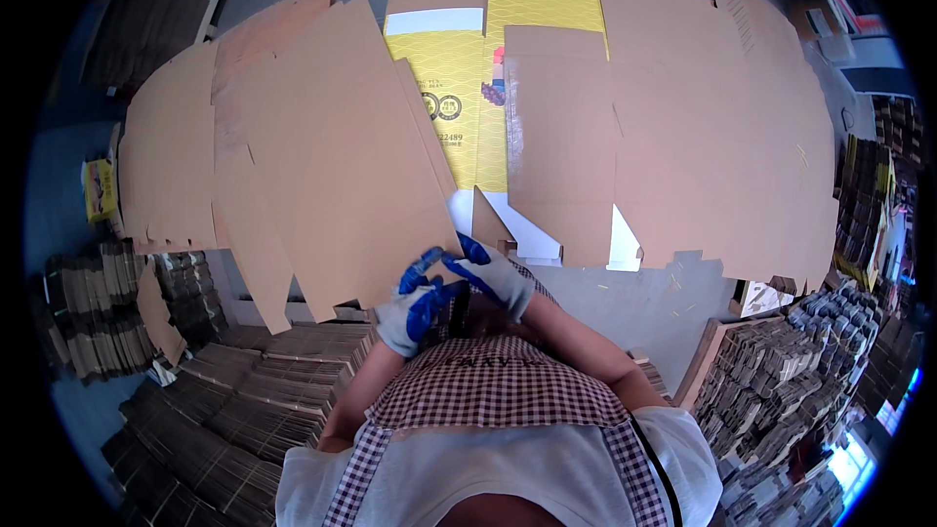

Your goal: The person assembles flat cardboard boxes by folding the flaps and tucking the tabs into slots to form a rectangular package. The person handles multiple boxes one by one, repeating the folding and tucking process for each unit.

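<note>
Both of my hands wear grey gloves with blue palms and are raised together in front of my chest. My left hand (415, 307) and my right hand (493, 273) touch at the fingertips; my right fingers seem to pinch the left glove's fingers. Neither hand holds a carton. Just beyond them lies a large flat brown cardboard blank (332, 156), its near edge almost under my left hand. A second brown blank (673, 137) lies to the right. A yellow printed blank (464, 88) shows between them.
Bundles of folded brown cartons (254, 400) are stacked at my lower left. More stacks (791, 371) stand at the right, and others (78, 303) at the far left. Grey floor (625, 293) shows ahead of me. I wear a checked apron.
</note>
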Action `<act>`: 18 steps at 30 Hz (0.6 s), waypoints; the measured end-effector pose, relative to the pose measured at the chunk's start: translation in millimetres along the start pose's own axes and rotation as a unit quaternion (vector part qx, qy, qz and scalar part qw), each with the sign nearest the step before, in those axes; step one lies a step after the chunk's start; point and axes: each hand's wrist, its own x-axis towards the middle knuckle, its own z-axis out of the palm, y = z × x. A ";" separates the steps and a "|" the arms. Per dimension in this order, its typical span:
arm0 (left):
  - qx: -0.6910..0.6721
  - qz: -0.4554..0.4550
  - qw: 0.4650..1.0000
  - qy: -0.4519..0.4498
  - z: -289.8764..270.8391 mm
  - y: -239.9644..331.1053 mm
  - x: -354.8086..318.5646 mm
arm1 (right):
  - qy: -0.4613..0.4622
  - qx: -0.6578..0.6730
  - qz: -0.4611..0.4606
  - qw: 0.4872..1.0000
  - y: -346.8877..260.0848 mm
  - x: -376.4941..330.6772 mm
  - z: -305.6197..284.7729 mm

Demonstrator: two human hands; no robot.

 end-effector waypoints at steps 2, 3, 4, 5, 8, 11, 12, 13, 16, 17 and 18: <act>-0.239 -0.259 0.935 -0.048 -2.0 36.9 -5.0 | 0.035 0.021 -0.064 0.997 11.7 7.2 5.8; -0.238 -0.256 0.930 -0.111 -13.8 46.6 -1.9 | 0.036 0.026 -0.058 0.997 12.3 5.2 5.5; -0.235 -0.253 0.922 -0.173 -30.4 54.6 3.2 | 0.036 0.034 -0.053 0.997 8.0 0.9 2.5; -0.232 -0.249 0.911 -0.235 -41.3 62.4 9.7 | 0.036 0.042 -0.048 0.997 7.7 -2.5 -1.1; -0.080 -0.107 0.983 -0.127 -50.0 88.0 50.2 | 0.011 0.101 -0.046 0.994 34.3 -2.6 -21.8; 0.237 0.104 0.966 0.021 -32.0 129.9 131.8 | -0.001 0.118 -0.025 0.993 24.3 -20.7 -26.2; 0.437 0.218 0.872 0.028 -32.0 135.5 166.0 | 0.001 0.106 -0.014 0.994 21.0 -26.1 -28.7; 0.474 0.236 0.848 0.040 -26.6 140.4 194.5 | 0.023 0.114 -0.020 0.993 14.1 -30.3 -26.3; 0.565 0.241 0.786 0.063 -12.9 131.6 252.4 | 0.042 0.096 -0.008 0.994 20.7 -36.6 -27.9; 0.573 0.250 0.778 0.059 -9.4 124.8 267.7 | 0.052 0.077 0.010 0.996 18.0 -38.8 -28.6; 0.581 0.258 0.770 0.057 -6.8 118.1 280.0 | 0.060 0.111 -0.008 0.992 20.5 -38.1 -28.2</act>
